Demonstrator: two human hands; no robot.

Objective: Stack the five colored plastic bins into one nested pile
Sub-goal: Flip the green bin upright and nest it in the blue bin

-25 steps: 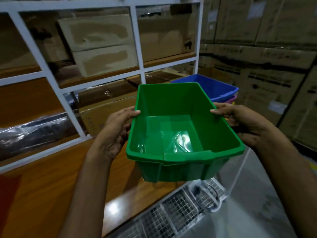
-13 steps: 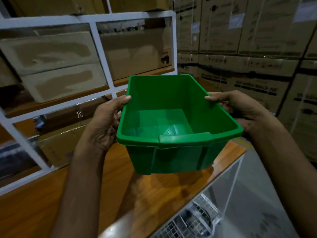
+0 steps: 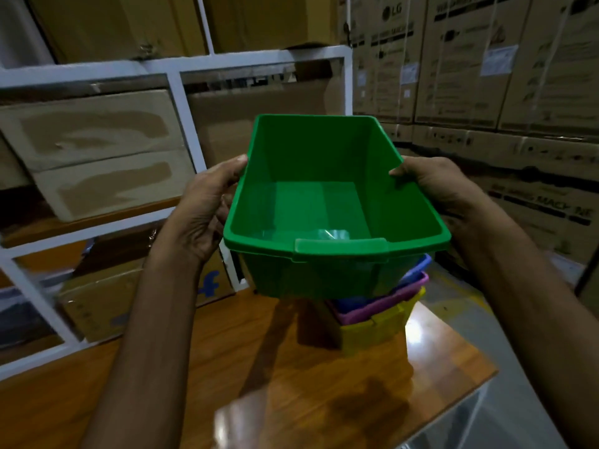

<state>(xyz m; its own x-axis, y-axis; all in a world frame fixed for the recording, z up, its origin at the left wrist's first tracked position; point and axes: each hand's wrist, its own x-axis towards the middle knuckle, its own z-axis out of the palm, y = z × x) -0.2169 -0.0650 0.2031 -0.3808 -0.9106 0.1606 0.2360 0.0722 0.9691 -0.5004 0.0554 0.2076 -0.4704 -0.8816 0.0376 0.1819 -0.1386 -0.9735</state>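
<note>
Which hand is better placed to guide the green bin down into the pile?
Right, probably. The left hand and right hand both grip the green bin, but the pile sits below its right side, nearer that hand.

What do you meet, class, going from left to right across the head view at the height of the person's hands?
white shelf frame → left hand → green bin → right hand → stacked cartons

Scene dimly lit; colours muted. Overhead light reflected as white glare patches on glossy orange-brown wooden tabletop (image 3: 246, 358). Faint glint seen on floor of open-topped green plastic bin (image 3: 324, 202). Dark shadow cast on tabletop beneath bin. Printed brown cardboard cartons (image 3: 486, 76) softened by blur; white metal shelf frame (image 3: 181, 64) bowed by wide-angle distortion at edges.
</note>
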